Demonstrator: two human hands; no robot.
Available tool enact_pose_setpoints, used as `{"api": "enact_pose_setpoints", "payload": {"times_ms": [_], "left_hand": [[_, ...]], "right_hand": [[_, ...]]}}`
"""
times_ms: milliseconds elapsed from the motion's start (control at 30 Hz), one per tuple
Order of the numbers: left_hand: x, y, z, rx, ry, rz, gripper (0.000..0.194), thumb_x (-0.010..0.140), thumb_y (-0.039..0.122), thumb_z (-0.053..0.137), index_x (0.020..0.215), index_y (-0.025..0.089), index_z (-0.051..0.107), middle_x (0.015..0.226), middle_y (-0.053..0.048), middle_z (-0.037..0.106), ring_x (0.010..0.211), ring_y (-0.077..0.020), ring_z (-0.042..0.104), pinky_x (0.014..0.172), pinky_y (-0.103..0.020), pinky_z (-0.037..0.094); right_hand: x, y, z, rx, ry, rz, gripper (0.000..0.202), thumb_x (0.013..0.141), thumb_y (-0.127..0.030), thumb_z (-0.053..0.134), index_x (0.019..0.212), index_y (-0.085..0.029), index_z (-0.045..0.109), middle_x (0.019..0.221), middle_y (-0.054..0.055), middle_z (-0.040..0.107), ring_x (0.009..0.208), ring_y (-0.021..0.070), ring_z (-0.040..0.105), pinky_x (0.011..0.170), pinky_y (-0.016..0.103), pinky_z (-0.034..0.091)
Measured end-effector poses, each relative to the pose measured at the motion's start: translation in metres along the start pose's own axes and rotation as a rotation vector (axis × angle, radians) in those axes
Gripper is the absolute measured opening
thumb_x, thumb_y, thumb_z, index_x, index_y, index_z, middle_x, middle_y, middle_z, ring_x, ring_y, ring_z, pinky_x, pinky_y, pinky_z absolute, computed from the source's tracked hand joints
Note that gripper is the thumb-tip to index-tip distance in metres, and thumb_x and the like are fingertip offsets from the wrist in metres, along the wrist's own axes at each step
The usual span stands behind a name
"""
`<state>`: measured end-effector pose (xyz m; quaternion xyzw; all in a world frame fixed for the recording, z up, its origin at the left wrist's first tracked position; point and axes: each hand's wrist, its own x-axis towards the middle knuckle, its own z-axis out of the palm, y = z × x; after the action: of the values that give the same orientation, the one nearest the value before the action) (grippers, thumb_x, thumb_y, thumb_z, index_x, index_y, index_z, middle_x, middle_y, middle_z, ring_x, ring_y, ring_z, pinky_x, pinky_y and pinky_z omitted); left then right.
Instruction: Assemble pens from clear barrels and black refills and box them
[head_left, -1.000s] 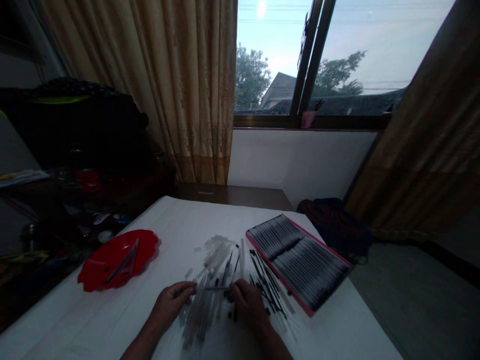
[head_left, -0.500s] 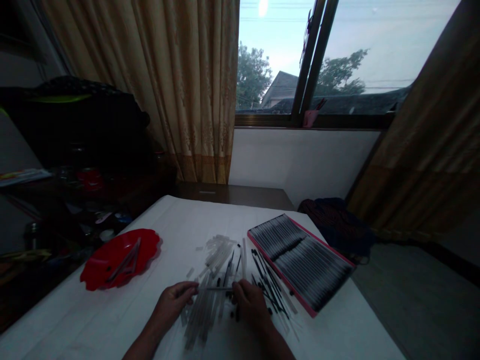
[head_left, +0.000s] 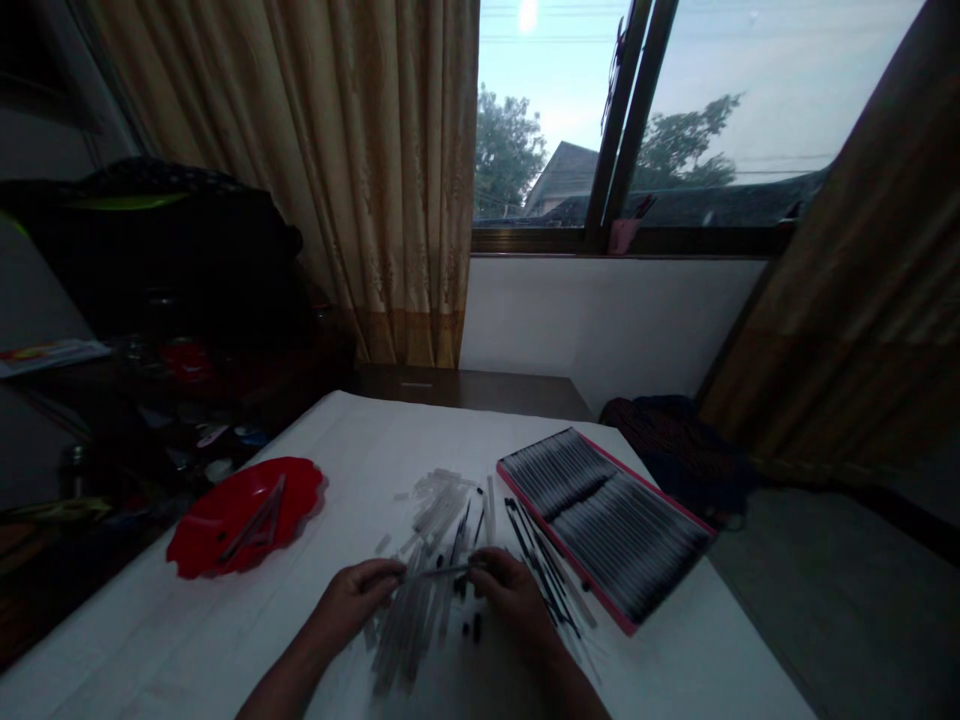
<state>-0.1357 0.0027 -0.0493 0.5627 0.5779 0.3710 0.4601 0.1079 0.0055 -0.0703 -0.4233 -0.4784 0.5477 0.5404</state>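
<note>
The slim stick (head_left: pixel 442 571) spans the gap above the clear tubes (head_left: pixel 409 630), one end pinched in the left hand's (head_left: pixel 360 592) fingertips, the other at the right hand's (head_left: pixel 514 592) bent fingers, their grip unclear. Level half a second ago, it now tilts slightly up toward the right hand.

The thin stick (head_left: pixel 442 571) is held up almost flat over a messy pile of clear tubes (head_left: pixel 401 635). The tubes lie on the white table (head_left: pixel 375 425). Long black sticks (head_left: pixel 551 580) lie beside the pink tray (head_left: pixel 622 610), which is tilted and has two rows of thin sticks in it.
</note>
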Motion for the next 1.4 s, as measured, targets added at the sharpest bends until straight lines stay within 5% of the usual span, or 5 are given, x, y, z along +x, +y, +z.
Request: {"api": "enact_pose_setpoints", "payload": {"times_ms": [267,467,700,967,1400], "left_hand": [[0.019,0.018,-0.027,0.616,0.233,0.022,0.036,0.076,0.047,0.05,0.096,0.023,0.067,0.095,-0.003,0.069,0.078,-0.0183,0.064,0.068,-0.026,0.046],[0.021,0.025,-0.016,0.827,0.219,0.06,0.02,0.078,0.031,0.051,0.09,0.024,0.065,0.094,-0.002,0.066,0.089,-0.0193,0.061,0.071,-0.026,0.043],[-0.007,0.019,-0.016,0.92,0.304,0.641,0.024,0.087,0.023,0.044,0.102,0.025,0.063,0.098,-0.006,0.069,0.089,-0.0196,0.063,0.078,-0.03,0.048],[-0.035,0.038,-0.015,1.19,0.314,0.903,0.03,0.087,0.01,0.044,0.105,0.024,0.063,0.092,-0.006,0.068,0.085,-0.0199,0.06,0.074,-0.033,0.047],[-0.049,0.061,-0.004,0.361,0.167,0.349,0.023,0.085,0.034,0.047,0.095,0.025,0.066,0.095,-0.005,0.069,0.091,-0.0188,0.063,0.081,-0.027,0.05]], "right_hand": [[0.001,-0.015,-0.003,0.341,0.132,0.12,0.04,0.066,-0.055,0.07,0.081,-0.021,0.055,0.095,0.008,0.07,0.081,0.0209,0.066,0.062,0.027,0.049],[0.005,-0.022,0.003,0.218,0.166,-0.042,0.038,0.073,-0.056,0.064,0.087,-0.021,0.058,0.061,-0.005,0.057,0.053,0.0109,0.054,0.055,0.025,0.047],[0.004,-0.039,0.022,-0.314,-0.048,-0.205,0.033,0.08,-0.044,0.056,0.098,-0.02,0.068,0.087,0.007,0.069,0.079,0.0205,0.064,0.071,0.032,0.051],[-0.004,-0.046,0.052,-0.445,-0.229,-0.274,0.014,0.082,-0.023,0.052,0.089,-0.02,0.064,0.081,0.004,0.069,0.076,0.0182,0.064,0.069,0.027,0.05],[-0.012,-0.049,0.058,-0.518,-0.247,-0.367,0.021,0.085,-0.024,0.052,0.096,-0.02,0.069,0.091,0.008,0.071,0.084,0.0205,0.066,0.076,0.029,0.049]]}}
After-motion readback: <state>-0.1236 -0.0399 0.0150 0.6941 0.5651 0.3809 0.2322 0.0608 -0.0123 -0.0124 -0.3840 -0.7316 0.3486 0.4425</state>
